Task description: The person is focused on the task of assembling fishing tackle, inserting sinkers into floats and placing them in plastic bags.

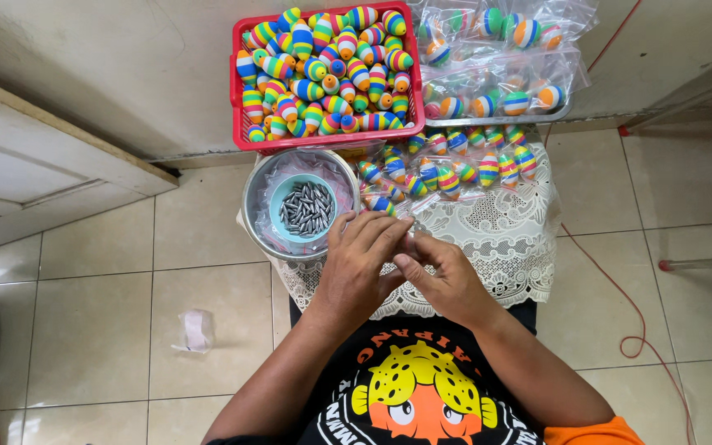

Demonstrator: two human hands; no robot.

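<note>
Small lace-covered table (504,239), crowded. Far side blocked by red basket (245,124) heaped with striped floats, and bagged floats (496,49) beside it to the right. Metal bowl (250,206) fills near left corner; loose bagged floats (455,165) lie mid-table. Bare cloth at near right gives room. Left of table, open tiled floor (92,321), one paper scrap (198,330).

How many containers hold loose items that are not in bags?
2. The red plastic basket of rainbow-striped floats stands at the top by the wall; the round metal bowl, holding a small blue bowl of grey weights, sits below it, left of the hands.
</note>
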